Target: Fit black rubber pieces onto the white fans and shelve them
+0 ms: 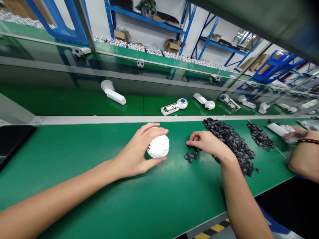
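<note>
My left hand (138,149) is wrapped round a white round plastic housing (159,147) that rests on the green work surface (74,166). My right hand (205,142) lies just to the right of it, fingers curled down onto a few small black parts (189,156) at the edge of a large heap of the same black parts (231,139). What the fingers pinch is too small to make out.
Beyond a metal rail runs a green conveyor (74,103) carrying white device halves (113,91) and an opened unit (170,109). A second black heap (260,136) lies right. Another person's hand (295,132) works at far right. A black tray (12,139) sits left.
</note>
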Demonstrator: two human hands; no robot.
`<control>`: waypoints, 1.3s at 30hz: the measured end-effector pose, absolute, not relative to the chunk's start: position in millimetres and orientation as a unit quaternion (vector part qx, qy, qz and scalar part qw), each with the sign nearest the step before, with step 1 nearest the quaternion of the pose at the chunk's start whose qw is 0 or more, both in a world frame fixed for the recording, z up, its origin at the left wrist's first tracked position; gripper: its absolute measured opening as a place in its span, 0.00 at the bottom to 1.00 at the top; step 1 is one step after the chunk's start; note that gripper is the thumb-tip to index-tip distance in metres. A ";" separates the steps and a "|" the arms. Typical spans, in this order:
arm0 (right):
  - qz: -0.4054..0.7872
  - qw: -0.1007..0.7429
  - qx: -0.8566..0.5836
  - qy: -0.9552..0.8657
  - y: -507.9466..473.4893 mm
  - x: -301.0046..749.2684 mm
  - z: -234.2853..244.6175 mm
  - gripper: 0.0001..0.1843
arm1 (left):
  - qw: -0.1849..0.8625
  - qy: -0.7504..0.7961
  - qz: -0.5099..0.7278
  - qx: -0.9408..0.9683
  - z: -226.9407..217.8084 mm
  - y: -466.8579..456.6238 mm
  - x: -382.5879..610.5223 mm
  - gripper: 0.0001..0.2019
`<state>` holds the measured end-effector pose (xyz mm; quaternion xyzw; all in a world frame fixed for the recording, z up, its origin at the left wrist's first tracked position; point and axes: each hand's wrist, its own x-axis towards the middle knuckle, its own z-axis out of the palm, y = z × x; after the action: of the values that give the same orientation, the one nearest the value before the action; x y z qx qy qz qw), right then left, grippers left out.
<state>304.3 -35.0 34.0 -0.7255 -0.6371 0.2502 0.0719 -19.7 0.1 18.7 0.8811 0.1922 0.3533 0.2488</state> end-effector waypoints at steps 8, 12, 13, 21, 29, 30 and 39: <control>0.204 0.225 -0.691 -0.656 -32.2 272.1 22.9 0.12 | 0.260 0.383 0.319 0.827 -13.3 6.0 -26.1 0.32; 0.343 0.333 -0.624 -0.619 -38.0 237.5 16.5 0.13 | 0.309 0.369 0.316 0.818 -13.8 2.1 -23.7 0.34; 0.369 0.348 -0.610 -0.609 -40.8 229.6 16.9 0.13 | 0.310 0.363 0.320 0.818 -14.0 2.1 -23.3 0.34; 0.395 0.389 -0.562 -0.615 -61.4 203.6 30.0 0.09 | 0.314 0.358 0.345 0.809 -16.8 3.8 -23.0 0.36; 0.353 0.427 -0.576 -0.601 -61.5 205.3 32.9 0.11 | 0.312 0.365 0.324 0.815 -12.2 2.6 -23.0 0.35; 0.345 0.428 -0.580 -0.601 -61.1 205.2 32.7 0.11 | 0.309 0.363 0.325 0.817 -12.4 2.7 -23.0 0.34; 0.418 0.478 -0.550 -0.542 -57.3 205.2 32.0 0.09 | 0.307 0.360 0.318 0.822 -14.6 2.2 -23.0 0.34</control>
<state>205.2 -57.3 32.0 -0.5505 -0.5425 0.4175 0.4779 -23.0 2.2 -14.6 0.8216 0.3599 0.3178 0.3073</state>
